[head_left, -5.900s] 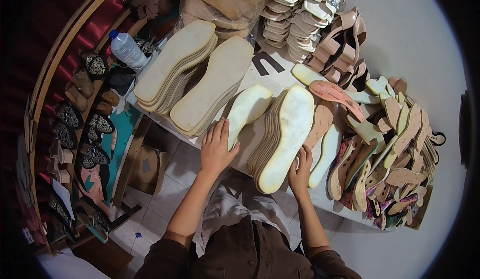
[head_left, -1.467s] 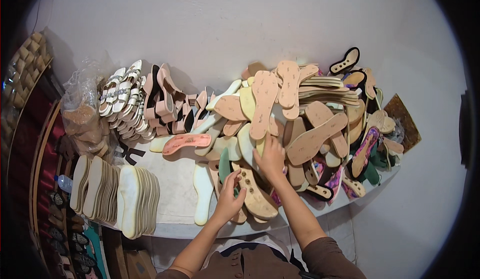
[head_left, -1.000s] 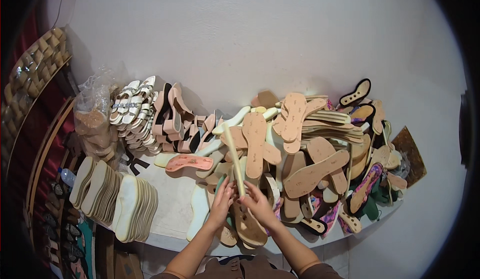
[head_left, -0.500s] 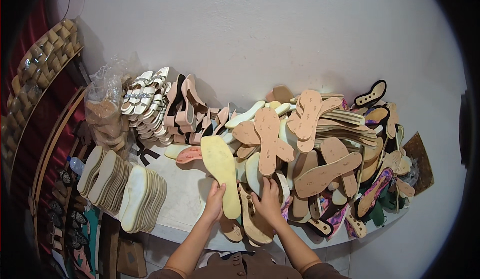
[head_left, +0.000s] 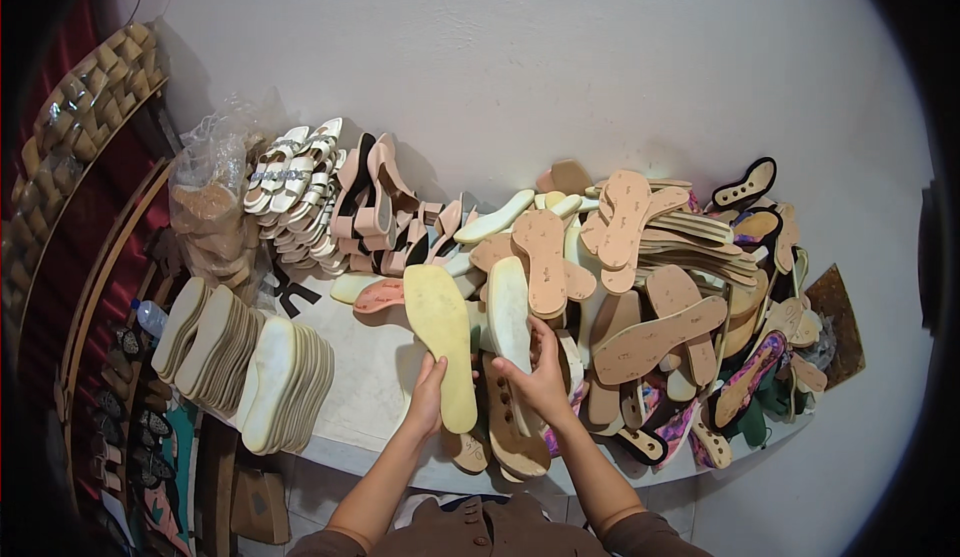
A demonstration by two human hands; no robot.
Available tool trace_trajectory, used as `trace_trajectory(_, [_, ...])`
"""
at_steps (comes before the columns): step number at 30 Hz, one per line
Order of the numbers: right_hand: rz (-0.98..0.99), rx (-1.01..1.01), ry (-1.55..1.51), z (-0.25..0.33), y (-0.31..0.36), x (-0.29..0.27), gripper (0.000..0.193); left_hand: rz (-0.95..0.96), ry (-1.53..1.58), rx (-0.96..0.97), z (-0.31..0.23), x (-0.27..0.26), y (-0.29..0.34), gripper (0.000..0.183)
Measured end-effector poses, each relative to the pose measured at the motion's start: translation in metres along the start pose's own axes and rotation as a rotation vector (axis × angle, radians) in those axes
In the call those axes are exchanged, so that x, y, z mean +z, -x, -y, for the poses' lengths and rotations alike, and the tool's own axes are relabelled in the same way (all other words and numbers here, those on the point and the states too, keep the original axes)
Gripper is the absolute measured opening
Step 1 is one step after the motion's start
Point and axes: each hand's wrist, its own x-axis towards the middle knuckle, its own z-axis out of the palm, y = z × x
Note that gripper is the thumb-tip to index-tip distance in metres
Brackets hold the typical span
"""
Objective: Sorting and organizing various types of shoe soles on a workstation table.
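My left hand [head_left: 428,395] is closed on the lower edge of a pale yellow shoe insole [head_left: 438,332], held upright with its broad end away from me. In my right hand [head_left: 541,377] is a whitish insole [head_left: 509,302], gripped near its lower part between thumb and fingers and tilted on its side. Both stand above a loose heap of soles. Beneath my right hand lies a brown sole with dark holes [head_left: 518,437]. A pink sole [head_left: 379,296] rests just left of the yellow insole, and a tan patterned insole [head_left: 546,257] lies beyond the whitish one.
Neat rows of cream insoles [head_left: 285,382] stand at the table's left edge. White sandals [head_left: 298,182] and pink heeled shoes [head_left: 376,192] are piled by the wall. More tan insoles [head_left: 660,340] and colourful straps crowd the right. A shoe rack [head_left: 110,287] stands at far left.
My right hand has lifted the whitish insole from the heap, tilting it up beside the yellow one. My left hand keeps its hold on the yellow insole, nearly in place.
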Motion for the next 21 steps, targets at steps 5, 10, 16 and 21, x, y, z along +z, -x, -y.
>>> trace_trajectory(5, [0.126,-0.014,-0.19,0.011,0.019,0.036,0.06,-0.083,-0.193,0.255,0.013,-0.007,-0.002,0.05])
trace_trajectory(10, [0.158,-0.205,-0.004,0.029,0.033,0.072,0.045,0.015,-0.344,0.108,-0.005,-0.037,0.018,0.052])
trace_trajectory(16, [0.101,0.118,-0.511,0.057,0.047,0.126,0.055,0.002,-0.036,0.011,-0.055,-0.087,0.055,0.041])
trace_trajectory(21, [0.211,0.262,-0.738,0.091,0.068,0.197,0.058,0.082,-0.322,0.062,-0.114,-0.145,0.087,0.043])
